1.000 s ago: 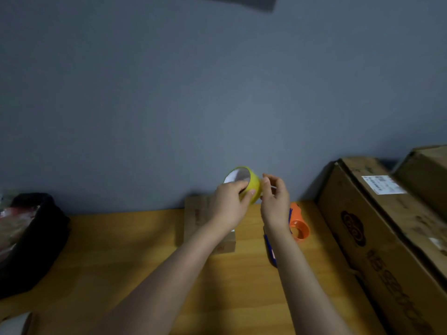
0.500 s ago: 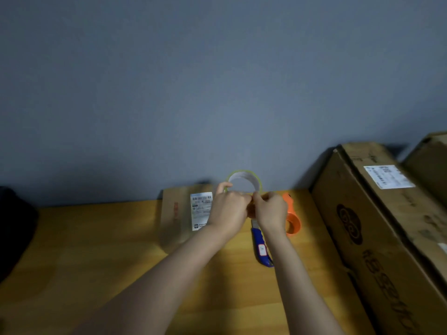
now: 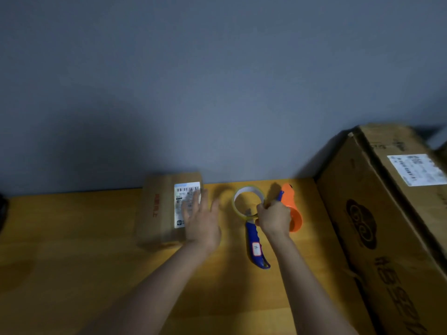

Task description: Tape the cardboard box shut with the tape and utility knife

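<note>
A small cardboard box [image 3: 159, 211] with a white shipping label lies flat on the wooden table near the wall. My left hand [image 3: 202, 220] is open with fingers spread, at the box's right edge and partly over the label. My right hand [image 3: 274, 218] grips the rim of a yellow-green tape roll [image 3: 238, 198], holding it upright just above the table. A blue utility knife [image 3: 254, 245] lies on the table below the roll, its tip under my right hand.
An orange tape dispenser [image 3: 291, 209] lies just right of my right hand. A large cardboard box [image 3: 377, 226] with a white label fills the right side. The grey wall rises directly behind the wooden table [image 3: 72, 250].
My left hand let go of the tape roll and moved left onto the small box. My right hand now holds the roll alone, lower toward the table.
</note>
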